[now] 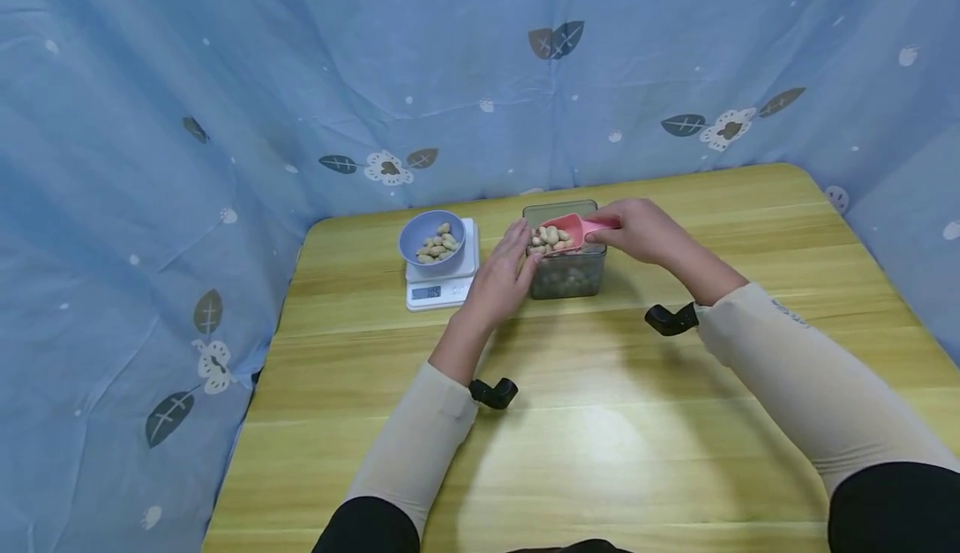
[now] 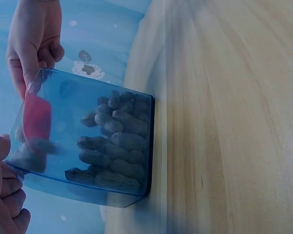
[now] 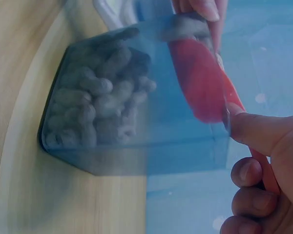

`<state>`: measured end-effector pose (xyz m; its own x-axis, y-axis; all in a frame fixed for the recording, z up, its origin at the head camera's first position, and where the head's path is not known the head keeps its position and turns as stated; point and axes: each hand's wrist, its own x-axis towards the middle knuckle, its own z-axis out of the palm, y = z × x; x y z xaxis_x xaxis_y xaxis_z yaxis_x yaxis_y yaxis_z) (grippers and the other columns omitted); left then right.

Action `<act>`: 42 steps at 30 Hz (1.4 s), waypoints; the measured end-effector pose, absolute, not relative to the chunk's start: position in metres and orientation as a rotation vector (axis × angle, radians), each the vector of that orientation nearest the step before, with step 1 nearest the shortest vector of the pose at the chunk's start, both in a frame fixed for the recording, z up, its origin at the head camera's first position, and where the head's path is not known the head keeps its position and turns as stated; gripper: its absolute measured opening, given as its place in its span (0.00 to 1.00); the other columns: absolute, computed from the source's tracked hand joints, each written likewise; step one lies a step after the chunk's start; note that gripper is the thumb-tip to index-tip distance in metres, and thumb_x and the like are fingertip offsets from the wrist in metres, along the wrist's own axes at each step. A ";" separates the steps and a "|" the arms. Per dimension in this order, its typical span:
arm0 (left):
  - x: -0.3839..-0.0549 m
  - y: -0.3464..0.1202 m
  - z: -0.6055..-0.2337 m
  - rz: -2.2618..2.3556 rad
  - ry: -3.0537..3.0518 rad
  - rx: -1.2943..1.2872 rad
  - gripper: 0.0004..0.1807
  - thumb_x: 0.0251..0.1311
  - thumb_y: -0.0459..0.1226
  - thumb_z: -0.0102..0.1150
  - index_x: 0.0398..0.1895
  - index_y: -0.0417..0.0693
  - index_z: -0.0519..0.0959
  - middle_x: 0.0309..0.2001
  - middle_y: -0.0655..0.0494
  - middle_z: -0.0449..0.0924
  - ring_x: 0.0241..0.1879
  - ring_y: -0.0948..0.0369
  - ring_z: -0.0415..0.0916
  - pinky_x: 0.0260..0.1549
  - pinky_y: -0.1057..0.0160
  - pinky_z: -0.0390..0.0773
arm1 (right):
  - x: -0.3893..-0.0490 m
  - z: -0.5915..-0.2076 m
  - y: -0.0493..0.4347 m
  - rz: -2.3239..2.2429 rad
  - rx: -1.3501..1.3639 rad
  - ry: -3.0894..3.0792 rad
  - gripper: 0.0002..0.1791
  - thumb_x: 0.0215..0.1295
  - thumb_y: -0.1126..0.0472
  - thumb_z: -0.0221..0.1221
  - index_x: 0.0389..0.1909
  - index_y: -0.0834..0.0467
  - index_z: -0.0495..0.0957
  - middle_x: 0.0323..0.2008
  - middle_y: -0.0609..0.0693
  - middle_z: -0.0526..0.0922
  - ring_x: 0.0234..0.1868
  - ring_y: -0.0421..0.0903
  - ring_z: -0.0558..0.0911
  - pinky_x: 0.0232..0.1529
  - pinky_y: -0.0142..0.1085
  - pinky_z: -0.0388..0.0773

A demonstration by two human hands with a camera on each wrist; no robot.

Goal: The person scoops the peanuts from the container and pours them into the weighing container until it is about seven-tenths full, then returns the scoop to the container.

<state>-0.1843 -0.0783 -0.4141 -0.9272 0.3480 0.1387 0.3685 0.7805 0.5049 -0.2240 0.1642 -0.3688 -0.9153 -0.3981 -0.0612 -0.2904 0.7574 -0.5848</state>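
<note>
A pink scoop (image 1: 568, 229) holding several unshelled peanuts (image 1: 551, 238) sits at the mouth of a clear, dark-tinted container (image 1: 567, 276). My right hand (image 1: 637, 229) grips the scoop's handle at the container's right side. At the left rim my left hand (image 1: 501, 273) rests against the container, its fingers mostly straight in the head view. More peanuts (image 2: 119, 141) lie in the bottom of the container in the left wrist view. Through the wall, the scoop (image 3: 200, 83) shows tilted inside the upper part in the right wrist view.
Left of the container stands a white digital kitchen scale (image 1: 442, 293) with a lit display. A lavender bowl (image 1: 411, 240) with several peanuts sits on it. The wooden table (image 1: 585, 453) ends at a blue patterned curtain (image 1: 480, 69) behind and at the sides.
</note>
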 end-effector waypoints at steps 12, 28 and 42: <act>-0.185 -0.085 -0.412 -0.873 -2.931 -0.584 0.32 0.71 0.53 0.33 0.74 0.54 0.47 0.75 0.63 0.40 0.74 0.67 0.36 0.71 0.64 0.43 | -0.220 -0.364 0.182 -1.006 -0.434 2.737 0.26 0.63 0.47 0.59 0.57 0.56 0.76 0.54 0.58 0.79 0.55 0.56 0.76 0.51 0.52 0.75; -0.185 -0.093 -0.413 -0.959 -2.893 -0.560 0.32 0.71 0.53 0.36 0.74 0.56 0.48 0.75 0.68 0.38 0.74 0.65 0.38 0.71 0.58 0.48 | -0.221 -0.365 0.181 -1.027 -0.415 2.733 0.26 0.62 0.45 0.59 0.57 0.56 0.77 0.53 0.58 0.80 0.53 0.54 0.78 0.48 0.51 0.77; -0.189 -0.166 -0.424 -0.858 -2.733 -0.229 0.33 0.70 0.49 0.40 0.72 0.42 0.53 0.75 0.53 0.44 0.74 0.57 0.39 0.71 0.52 0.49 | -0.220 -0.355 0.176 -1.066 -0.377 2.748 0.27 0.62 0.44 0.58 0.59 0.54 0.75 0.51 0.57 0.81 0.41 0.50 0.77 0.37 0.41 0.73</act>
